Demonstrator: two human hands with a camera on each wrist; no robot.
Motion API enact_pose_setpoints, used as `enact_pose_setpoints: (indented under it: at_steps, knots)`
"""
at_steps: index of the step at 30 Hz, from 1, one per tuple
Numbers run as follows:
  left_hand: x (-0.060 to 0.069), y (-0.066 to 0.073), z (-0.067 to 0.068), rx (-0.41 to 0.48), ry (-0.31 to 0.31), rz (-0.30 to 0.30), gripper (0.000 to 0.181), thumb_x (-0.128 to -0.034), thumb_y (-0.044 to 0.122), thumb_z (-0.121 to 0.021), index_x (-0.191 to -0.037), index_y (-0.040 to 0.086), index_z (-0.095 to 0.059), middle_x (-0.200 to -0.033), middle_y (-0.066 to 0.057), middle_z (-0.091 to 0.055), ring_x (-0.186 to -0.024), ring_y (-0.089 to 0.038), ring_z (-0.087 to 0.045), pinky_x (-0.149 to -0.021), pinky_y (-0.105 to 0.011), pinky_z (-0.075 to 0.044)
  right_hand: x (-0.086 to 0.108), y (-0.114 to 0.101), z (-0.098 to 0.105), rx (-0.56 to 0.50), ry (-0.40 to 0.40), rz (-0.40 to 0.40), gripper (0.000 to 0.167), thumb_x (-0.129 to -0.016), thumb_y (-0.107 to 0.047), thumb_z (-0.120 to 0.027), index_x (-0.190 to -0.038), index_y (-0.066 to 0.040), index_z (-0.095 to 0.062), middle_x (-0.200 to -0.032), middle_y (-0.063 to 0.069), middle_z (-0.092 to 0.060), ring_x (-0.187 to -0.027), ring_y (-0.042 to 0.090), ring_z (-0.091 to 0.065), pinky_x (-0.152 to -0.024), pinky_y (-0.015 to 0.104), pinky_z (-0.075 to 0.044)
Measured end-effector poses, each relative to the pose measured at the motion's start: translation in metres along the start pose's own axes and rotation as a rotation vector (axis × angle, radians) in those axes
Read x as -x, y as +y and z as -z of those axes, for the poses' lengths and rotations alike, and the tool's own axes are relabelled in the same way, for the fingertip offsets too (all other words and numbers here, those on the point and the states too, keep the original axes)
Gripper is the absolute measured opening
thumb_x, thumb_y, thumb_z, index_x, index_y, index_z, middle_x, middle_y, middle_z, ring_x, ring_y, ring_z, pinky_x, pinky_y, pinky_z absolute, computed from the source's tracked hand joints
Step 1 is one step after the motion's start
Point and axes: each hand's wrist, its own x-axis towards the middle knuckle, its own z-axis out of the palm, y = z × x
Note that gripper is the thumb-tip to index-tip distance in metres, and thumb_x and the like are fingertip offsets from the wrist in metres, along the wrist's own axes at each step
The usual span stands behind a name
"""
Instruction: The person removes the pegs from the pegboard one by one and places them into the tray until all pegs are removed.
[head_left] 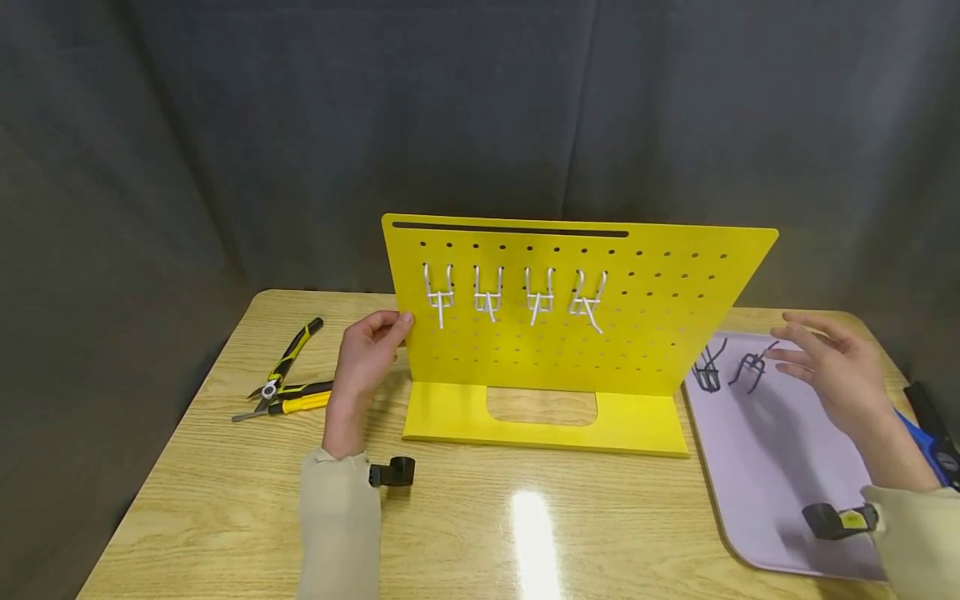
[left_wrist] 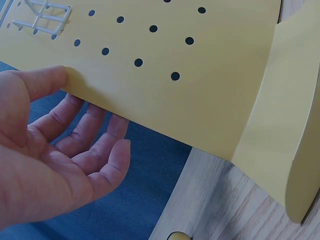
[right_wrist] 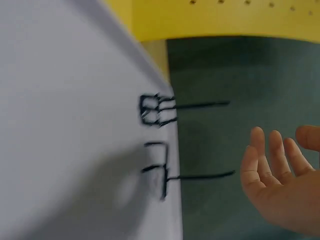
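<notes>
A yellow pegboard point(head_left: 555, 333) stands upright on its base, with several white hooks point(head_left: 539, 298) in a row on its upper part. My left hand point(head_left: 369, 354) holds the board's left edge; in the left wrist view the thumb of this hand point(left_wrist: 55, 145) lies on the front face and the fingertips go behind the edge. Over the back of the lilac tray point(head_left: 787, 450), my right hand point(head_left: 843, 375) hovers with spread, slightly bent fingers and holds nothing. Dark wire hooks point(head_left: 752, 367) lie in the tray just left of it, apart from the fingers in the right wrist view.
Left of the board lie yellow-and-black cutters point(head_left: 292, 358) and a yellow screwdriver point(head_left: 300, 403). A blue-and-black tool point(head_left: 933, 446) is beside the tray at the far right, partly behind my right forearm. A dark curtain point(head_left: 480, 108) hangs behind the wooden table point(head_left: 450, 517).
</notes>
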Motion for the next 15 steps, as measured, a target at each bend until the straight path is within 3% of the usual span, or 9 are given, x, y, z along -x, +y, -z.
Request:
enact_pose_setpoints:
  at_steps: [6,12,15]
  knots:
    - [0.000,0.000,0.000,-0.003,0.006,-0.002,0.034,-0.0970,0.028,-0.059,-0.111,-0.003,-0.064,-0.099,-0.012,-0.062,-0.099,-0.033,-0.056,-0.076,-0.032,-0.040,0.019,-0.006,-0.032,0.034,-0.006,0.109,0.019,-0.093,-0.018,-0.064,-0.112,-0.015,-0.066,-0.095,-0.007,-0.070,-0.078,0.008,-0.070,-0.068,0.018,-0.052]
    - [-0.001,0.000,0.000,-0.001,0.009,-0.004,0.034,-0.0969,0.027,-0.059,-0.111,-0.003,-0.064,-0.099,-0.011,-0.062,-0.098,-0.031,-0.056,-0.074,-0.029,-0.040,0.037,0.015,-0.070,0.034,-0.106,0.265,0.022,-0.096,-0.006,-0.057,-0.116,-0.001,-0.063,-0.096,0.000,-0.070,-0.080,0.012,-0.070,-0.070,0.020,-0.053]
    - [-0.001,-0.001,0.000,0.002,0.004,-0.005,0.034,-0.0968,0.028,-0.059,-0.112,-0.003,-0.064,-0.099,-0.011,-0.062,-0.097,-0.031,-0.056,-0.074,-0.030,-0.040,0.044,0.026,-0.088,0.040,-0.134,0.287,0.024,-0.096,-0.005,-0.056,-0.117,0.006,-0.060,-0.095,0.001,-0.069,-0.081,0.013,-0.069,-0.070,0.022,-0.053]
